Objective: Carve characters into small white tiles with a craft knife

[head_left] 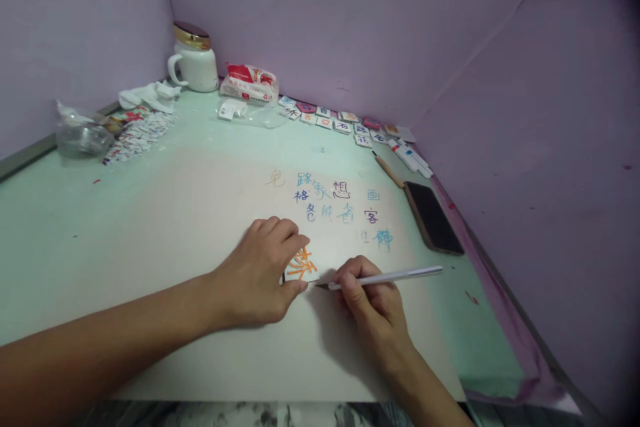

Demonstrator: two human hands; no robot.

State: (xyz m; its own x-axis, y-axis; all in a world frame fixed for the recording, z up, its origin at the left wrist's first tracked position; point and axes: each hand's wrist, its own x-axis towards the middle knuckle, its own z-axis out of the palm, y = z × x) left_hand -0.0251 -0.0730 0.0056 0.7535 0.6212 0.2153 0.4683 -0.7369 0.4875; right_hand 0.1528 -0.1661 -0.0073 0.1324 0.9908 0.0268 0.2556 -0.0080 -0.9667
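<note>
And the R hand (375,303) has the craft knife (395,275) pinched pen-style, tip pointing L, right by the white tile's (302,264) edge! L hand (257,270) has that tile pinned flat btwn thumb & fingers, orange character showing. Just beyond both hands, coloured writing (341,189); ahead & R of the R hand, a phone (434,217), w/ a wooden tool (389,170) past it.

Pale purple walls (320,13) close in on the left, the back and the right, with small dark marks here and there. The tabletop (165,213) is pale green, whiter in the middle; purple cloth (540,377) shows along its right edge. The light is soft and dim.
</note>
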